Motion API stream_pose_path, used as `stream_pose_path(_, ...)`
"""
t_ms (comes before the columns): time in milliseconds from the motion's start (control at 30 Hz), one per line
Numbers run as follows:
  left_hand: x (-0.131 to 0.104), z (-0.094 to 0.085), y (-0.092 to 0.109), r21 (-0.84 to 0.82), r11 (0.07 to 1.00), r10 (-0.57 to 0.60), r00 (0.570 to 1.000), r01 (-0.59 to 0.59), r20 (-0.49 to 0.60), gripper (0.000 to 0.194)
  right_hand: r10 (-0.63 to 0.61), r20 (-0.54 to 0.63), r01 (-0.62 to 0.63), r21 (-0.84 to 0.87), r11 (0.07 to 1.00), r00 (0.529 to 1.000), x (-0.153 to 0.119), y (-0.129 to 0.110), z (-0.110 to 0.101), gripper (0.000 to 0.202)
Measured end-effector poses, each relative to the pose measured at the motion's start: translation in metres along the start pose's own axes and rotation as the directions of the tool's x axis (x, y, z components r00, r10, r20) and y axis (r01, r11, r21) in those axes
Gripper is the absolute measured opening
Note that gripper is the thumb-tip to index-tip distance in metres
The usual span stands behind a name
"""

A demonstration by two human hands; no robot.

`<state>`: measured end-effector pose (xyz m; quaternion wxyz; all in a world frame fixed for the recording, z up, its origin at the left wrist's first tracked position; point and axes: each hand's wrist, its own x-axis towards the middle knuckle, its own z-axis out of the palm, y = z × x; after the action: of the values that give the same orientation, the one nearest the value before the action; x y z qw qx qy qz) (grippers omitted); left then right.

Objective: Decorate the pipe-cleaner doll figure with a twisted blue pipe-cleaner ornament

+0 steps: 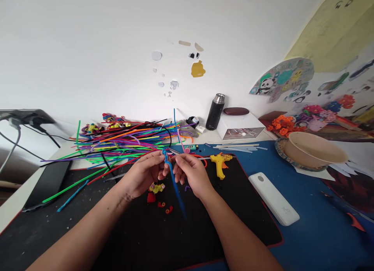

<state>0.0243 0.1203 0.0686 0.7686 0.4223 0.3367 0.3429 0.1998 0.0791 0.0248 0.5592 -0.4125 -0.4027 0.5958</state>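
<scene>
Above the middle of the black mat (146, 243) I have a blue pipe cleaner (175, 185), kinked at its top, its tail hanging down toward me. My left hand (150, 168) pinches it near the kinked end; my right hand (189, 170) has its fingers curled right beside it, though I can't tell whether they grip. I expect it to be feather-light, fuzzy rather than slippery, with a bendy core that keeps any kink. A fingertip pinch near the waves should suit; a hard squeeze could flatten them. A yellow glue gun (220, 164) lies at the mat's far right corner.
</scene>
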Motion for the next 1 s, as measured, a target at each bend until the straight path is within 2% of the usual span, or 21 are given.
stream_pose_path(133,-0.003,0.003,0.001,0.032,0.999,-0.045,0.993,0.041,0.112,0.029,-0.066,0.003,0.066,-0.008,0.998,0.998,0.000,-0.003,-0.001,0.040)
stream_pose_path(267,-0.005,0.006,-0.001,0.012,0.993,-0.118,0.983,0.118,0.144,0.027,-0.097,0.047,0.097,-0.007,0.995,0.994,-0.004,-0.007,0.000,0.038)
stream_pose_path(433,-0.006,0.011,-0.003,0.057,0.987,-0.162,0.963,0.153,0.216,0.038,-0.122,0.080,0.124,-0.020,0.992,0.989,-0.006,-0.009,0.001,0.040)
stream_pose_path(633,-0.005,0.013,-0.006,0.019,0.981,-0.194,0.955,0.194,0.223,0.037,-0.085,0.081,0.087,-0.018,0.996,0.993,-0.004,-0.007,0.001,0.040)
stream_pose_path(733,-0.003,0.007,-0.007,0.079,0.981,-0.189,0.964,0.177,0.188,0.034,-0.074,0.060,0.075,-0.019,0.997,0.995,-0.005,-0.008,0.001,0.040)
stream_pose_path(867,-0.002,-0.007,0.002,0.272,0.958,-0.107,0.992,0.086,0.064,0.052,-0.050,0.014,0.051,-0.035,0.998,0.999,-0.005,-0.009,0.001,0.041)
stream_pose_path(933,-0.004,-0.011,0.009,0.391,0.920,0.028,1.000,-0.025,-0.003,0.054,-0.035,-0.008,0.034,-0.051,0.998,0.999,-0.005,-0.009,0.001,0.041)
stream_pose_path(967,-0.005,-0.011,0.013,0.457,0.885,0.102,0.995,-0.085,-0.012,0.051,-0.029,-0.015,0.028,-0.057,0.998,0.999,-0.005,-0.008,0.001,0.041)
stream_pose_path(1000,-0.006,-0.010,0.016,0.510,0.852,0.129,0.992,-0.119,0.015,0.047,-0.024,-0.019,0.023,-0.062,0.998,1.000,-0.005,-0.008,0.002,0.040)
